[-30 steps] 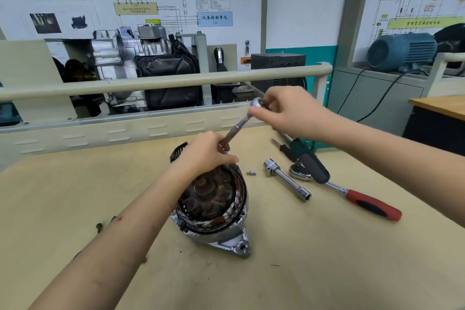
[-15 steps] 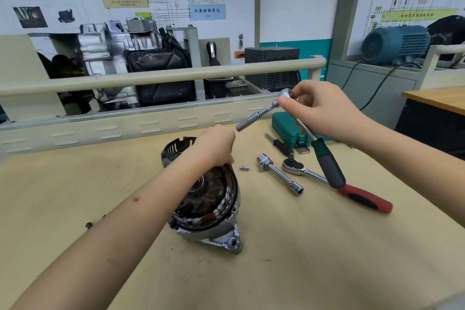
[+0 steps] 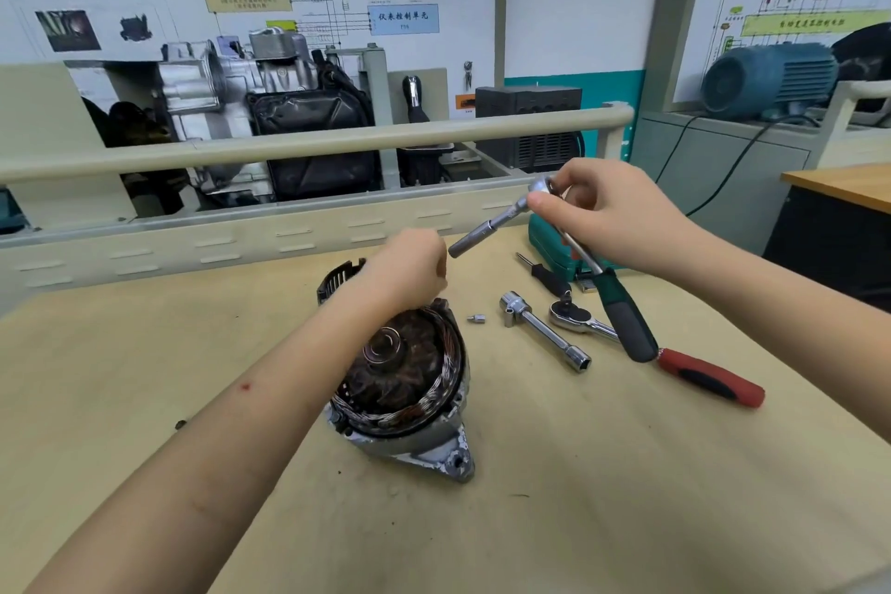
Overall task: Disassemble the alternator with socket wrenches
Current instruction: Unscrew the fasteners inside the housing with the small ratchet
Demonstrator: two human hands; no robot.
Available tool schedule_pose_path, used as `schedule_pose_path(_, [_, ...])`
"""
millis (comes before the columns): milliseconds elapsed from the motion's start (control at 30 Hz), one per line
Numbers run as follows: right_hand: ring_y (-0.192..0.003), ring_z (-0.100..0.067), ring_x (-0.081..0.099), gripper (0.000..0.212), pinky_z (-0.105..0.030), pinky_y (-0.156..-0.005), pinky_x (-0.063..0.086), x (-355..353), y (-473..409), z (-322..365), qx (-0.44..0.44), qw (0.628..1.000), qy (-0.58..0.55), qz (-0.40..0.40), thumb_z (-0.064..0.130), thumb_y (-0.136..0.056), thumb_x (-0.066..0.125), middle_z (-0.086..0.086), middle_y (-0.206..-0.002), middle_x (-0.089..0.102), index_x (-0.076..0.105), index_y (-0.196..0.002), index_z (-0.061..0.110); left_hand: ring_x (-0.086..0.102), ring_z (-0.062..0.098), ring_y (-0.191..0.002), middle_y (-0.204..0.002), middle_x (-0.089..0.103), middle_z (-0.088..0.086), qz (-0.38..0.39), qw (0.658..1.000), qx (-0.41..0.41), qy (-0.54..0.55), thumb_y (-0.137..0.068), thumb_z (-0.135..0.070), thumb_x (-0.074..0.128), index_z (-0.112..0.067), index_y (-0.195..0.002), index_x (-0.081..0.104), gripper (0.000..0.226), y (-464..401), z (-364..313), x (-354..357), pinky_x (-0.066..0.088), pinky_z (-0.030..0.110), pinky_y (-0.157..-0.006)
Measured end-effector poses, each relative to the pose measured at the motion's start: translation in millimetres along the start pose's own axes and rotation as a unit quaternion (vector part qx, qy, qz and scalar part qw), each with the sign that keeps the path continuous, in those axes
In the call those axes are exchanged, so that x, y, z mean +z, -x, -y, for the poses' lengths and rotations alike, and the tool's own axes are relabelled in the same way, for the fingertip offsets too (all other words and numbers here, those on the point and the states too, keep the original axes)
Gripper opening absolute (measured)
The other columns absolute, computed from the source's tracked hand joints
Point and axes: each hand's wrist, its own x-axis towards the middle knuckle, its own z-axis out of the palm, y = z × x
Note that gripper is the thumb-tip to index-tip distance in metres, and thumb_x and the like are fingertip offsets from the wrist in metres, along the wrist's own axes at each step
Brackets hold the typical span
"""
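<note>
Alternator point(image 3: 405, 381), housing opened and copper windings exposed, standing at centre of the bench point(image 3: 627, 497). Right hand point(image 3: 612, 212): grip pinching the head of a green-handled socket wrench point(image 3: 569, 251), raised above the bench, its extension pointing toward the left hand point(image 3: 410, 275), whose curled grip over the alternator's far rim cannot be judged. Right of the alternator lie a loose socket point(image 3: 476, 318), chrome extension bar point(image 3: 545, 330) and red-handled ratchet point(image 3: 675, 359).

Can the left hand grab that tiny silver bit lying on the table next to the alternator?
Probably yes. The left hand sits at the alternator's top edge, and the small silver bit lies just to its right on bare table, with nothing over it. Whether that hand already holds something, I cannot tell.
</note>
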Motion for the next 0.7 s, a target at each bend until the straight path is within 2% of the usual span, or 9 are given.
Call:
schedule_pose_path(133, [-0.061,-0.003,0.058,0.028,-0.021,-0.058,0.044,1,-4,2,-0.017,0.999,0.026,0.040,0.046,-0.088,0.050,0.005,-0.067,0.062,0.053,-0.095,0.019,0.058,0.013,-0.067,-0.079,0.068,0.004,-0.018,0.998,-0.003,0.067,-0.084,-0.016,0.064,-0.008,-0.084,0.071,0.011,-1,10,-22,0.041,0.022,-0.061])
schedule_pose_path(233, [-0.062,-0.002,0.050,0.032,-0.023,-0.058,0.040,5,-8,7,-0.064,0.994,0.063,0.060,0.044,-0.087,0.051,0.005,-0.071,0.058,0.056,-0.102,0.016,0.058,0.015,-0.079,-0.087,0.065,0.002,0.026,0.997,-0.014,0.067,-0.082,-0.018,0.066,-0.010,-0.093,0.071,0.014,6,22,-16,0.045,0.025,-0.069])
schedule_pose_path(333, [-0.062,0.002,0.043,0.034,-0.016,-0.055,0.032,12,-13,14,-0.111,0.984,0.105,0.087,0.042,-0.088,0.052,0.016,-0.069,0.045,0.057,-0.107,0.014,0.060,0.013,-0.087,-0.094,0.066,-0.001,0.060,0.989,-0.010,0.132,-0.082,-0.015,0.066,-0.013,-0.101,0.069,0.019,14,31,-5,0.044,0.023,-0.078])
schedule_pose_path(467, [-0.060,0.005,0.039,0.034,-0.025,-0.057,0.031,19,-21,20,-0.136,0.972,0.148,0.117,0.043,-0.088,0.053,0.021,-0.067,0.040,0.056,-0.109,0.017,0.063,0.011,-0.091,-0.101,0.069,0.001,0.067,0.979,-0.004,0.190,-0.083,-0.010,0.064,-0.014,-0.103,0.069,0.021,17,35,-2,0.046,0.022,-0.085])
schedule_pose_path(700, [-0.060,0.006,0.038,0.032,-0.018,-0.051,0.029,20,-26,25,-0.159,0.963,0.171,0.139,0.044,-0.088,0.053,0.022,-0.066,0.039,0.056,-0.109,0.020,0.060,0.006,-0.091,-0.106,0.069,0.004,0.080,0.967,-0.005,0.240,-0.085,-0.001,0.055,-0.013,-0.121,0.058,0.038,21,34,5,0.041,0.019,-0.080])
